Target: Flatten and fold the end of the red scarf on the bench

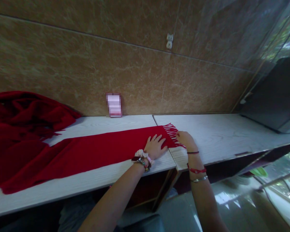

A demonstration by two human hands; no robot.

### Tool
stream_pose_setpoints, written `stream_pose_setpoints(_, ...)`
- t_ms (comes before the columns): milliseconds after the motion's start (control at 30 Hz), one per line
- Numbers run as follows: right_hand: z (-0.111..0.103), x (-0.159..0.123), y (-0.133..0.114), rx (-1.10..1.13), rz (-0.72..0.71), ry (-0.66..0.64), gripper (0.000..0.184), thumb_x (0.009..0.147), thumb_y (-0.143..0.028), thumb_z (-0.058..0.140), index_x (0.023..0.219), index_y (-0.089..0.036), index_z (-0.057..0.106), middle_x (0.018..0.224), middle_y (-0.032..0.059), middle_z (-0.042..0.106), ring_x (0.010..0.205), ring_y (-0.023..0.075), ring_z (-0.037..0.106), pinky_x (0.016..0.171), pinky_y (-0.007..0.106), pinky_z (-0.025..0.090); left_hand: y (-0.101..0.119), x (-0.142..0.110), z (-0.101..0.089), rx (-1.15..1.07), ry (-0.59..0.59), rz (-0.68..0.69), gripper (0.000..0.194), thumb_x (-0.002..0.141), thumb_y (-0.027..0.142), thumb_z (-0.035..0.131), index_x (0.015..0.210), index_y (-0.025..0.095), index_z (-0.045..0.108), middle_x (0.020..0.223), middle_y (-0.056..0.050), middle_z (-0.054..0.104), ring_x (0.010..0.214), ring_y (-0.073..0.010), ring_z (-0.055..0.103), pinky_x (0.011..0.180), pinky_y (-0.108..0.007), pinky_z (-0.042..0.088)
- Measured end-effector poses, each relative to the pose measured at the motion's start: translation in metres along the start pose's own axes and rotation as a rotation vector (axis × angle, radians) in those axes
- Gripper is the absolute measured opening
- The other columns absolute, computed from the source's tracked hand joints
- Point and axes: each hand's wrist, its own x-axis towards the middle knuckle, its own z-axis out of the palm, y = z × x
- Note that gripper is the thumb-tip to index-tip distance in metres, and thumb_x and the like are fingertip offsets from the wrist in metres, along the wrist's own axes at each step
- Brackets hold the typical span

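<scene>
A long red scarf (116,145) lies stretched flat along the white wood-grain table, its tasselled fringe (169,130) pointing right. My left hand (155,147) rests palm down on the scarf close to the fringed end, fingers spread. At the very tips of the tassels is my right hand (187,140), its fingers curled closed on the fringe; exactly which strands they grip is hidden. Toward the left the scarf meets a loose, bunched pile of red cloth (31,108) with some tassels showing. Whether pile and scarf are one piece I cannot tell.
A blurred-out upright phone-like object (114,105) leans on the brown marbled wall (74,67). Two table sections (219,129) meet at a seam beneath the fringe. A dark box-like appliance (273,96) stands at the right end. Open shelving (147,190) sits below.
</scene>
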Motion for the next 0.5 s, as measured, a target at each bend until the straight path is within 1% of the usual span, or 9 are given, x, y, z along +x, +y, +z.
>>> stream_pose_setpoints(100, -0.002, -0.001, 0.010, -0.044, 0.195, 0.030, 0.031, 0.084, -0.016, 0.039, 0.094, -0.010, 0.068, 0.092, 0.0220, 0.068, 0.084, 0.0248, 0.066, 0.066, 0.030, 0.047, -0.001, 0.000, 0.001, -0.004, -0.006, -0.006, 0.049, 0.089, 0.047, 0.033, 0.130, 0.024, 0.045, 0.142, -0.004, 0.038, 0.132, -0.0265, 0.029, 0.107, -0.050, 0.024)
stream_pose_setpoints(133, -0.004, -0.002, 0.012, -0.044, 0.224, 0.047, 0.032, 0.085, -0.015, 0.038, 0.096, -0.009, 0.067, 0.093, 0.0227, 0.068, 0.085, 0.0250, 0.066, 0.066, 0.031, 0.047, -0.001, 0.000, 0.001, -0.004, -0.007, -0.009, 0.049, 0.089, 0.047, 0.033, 0.130, 0.024, 0.045, 0.142, -0.004, 0.038, 0.132, -0.0263, 0.029, 0.107, -0.050, 0.024)
stream_pose_setpoints(167, -0.005, -0.003, 0.013, -0.026, 0.208, 0.068, 0.032, 0.085, -0.015, 0.037, 0.098, -0.009, 0.066, 0.094, 0.0218, 0.068, 0.086, 0.0242, 0.065, 0.068, 0.031, 0.047, -0.001, 0.000, 0.001, -0.004, -0.008, -0.011, 0.049, 0.088, 0.047, 0.034, 0.130, 0.024, 0.045, 0.142, -0.004, 0.039, 0.132, -0.0261, 0.029, 0.107, -0.050, 0.024)
stream_pose_setpoints(200, -0.007, -0.004, 0.012, 0.008, 0.145, 0.093, 0.032, 0.086, -0.015, 0.037, 0.100, -0.010, 0.065, 0.097, 0.0197, 0.068, 0.089, 0.0224, 0.064, 0.071, 0.030, 0.047, -0.001, 0.000, 0.001, -0.004, -0.007, -0.011, 0.049, 0.088, 0.046, 0.034, 0.130, 0.024, 0.046, 0.142, -0.004, 0.039, 0.132, -0.0261, 0.029, 0.107, -0.050, 0.024)
stream_pose_setpoints(267, -0.008, -0.009, 0.007, 0.109, -0.085, 0.121, 0.029, 0.086, -0.014, 0.039, 0.102, -0.012, 0.064, 0.100, 0.0141, 0.067, 0.092, 0.0176, 0.062, 0.077, 0.025, 0.045, -0.001, 0.001, 0.001, -0.005, -0.009, -0.006, 0.049, 0.088, 0.047, 0.034, 0.130, 0.023, 0.046, 0.142, -0.005, 0.039, 0.132, -0.0266, 0.029, 0.106, -0.050, 0.024)
stream_pose_setpoints(333, -0.005, -0.014, 0.001, 0.177, -0.333, 0.075, 0.025, 0.085, -0.013, 0.042, 0.098, -0.013, 0.064, 0.098, 0.0101, 0.068, 0.089, 0.0145, 0.061, 0.077, 0.023, 0.043, -0.001, 0.001, 0.001, -0.006, -0.012, 0.002, 0.050, 0.088, 0.047, 0.033, 0.130, 0.023, 0.046, 0.142, -0.005, 0.038, 0.132, -0.0268, 0.030, 0.106, -0.051, 0.025)
stream_pose_setpoints(367, -0.003, -0.016, 0.000, 0.168, -0.410, 0.027, 0.023, 0.085, -0.014, 0.043, 0.094, -0.013, 0.064, 0.095, 0.0091, 0.068, 0.086, 0.0140, 0.061, 0.076, 0.022, 0.043, -0.001, 0.001, 0.000, -0.004, -0.012, 0.004, 0.050, 0.088, 0.048, 0.033, 0.130, 0.023, 0.046, 0.142, -0.005, 0.038, 0.132, -0.0267, 0.030, 0.106, -0.050, 0.025)
stream_pose_setpoints(433, 0.003, -0.018, 0.005, 0.078, -0.451, -0.051, 0.021, 0.085, -0.015, 0.043, 0.089, -0.014, 0.064, 0.092, 0.0080, 0.068, 0.084, 0.0142, 0.060, 0.075, 0.023, 0.042, -0.001, 0.001, 0.000, 0.002, -0.010, 0.000, 0.049, 0.088, 0.047, 0.034, 0.130, 0.023, 0.045, 0.142, -0.005, 0.039, 0.132, -0.0264, 0.030, 0.106, -0.050, 0.025)
stream_pose_setpoints(500, 0.007, -0.017, 0.020, -0.027, -0.386, -0.063, 0.022, 0.085, -0.015, 0.042, 0.088, -0.014, 0.064, 0.092, 0.0091, 0.067, 0.086, 0.0156, 0.060, 0.076, 0.024, 0.042, -0.001, 0.001, 0.000, 0.006, -0.010, -0.008, 0.049, 0.088, 0.046, 0.034, 0.130, 0.023, 0.046, 0.142, -0.005, 0.039, 0.132, -0.0263, 0.030, 0.106, -0.050, 0.025)
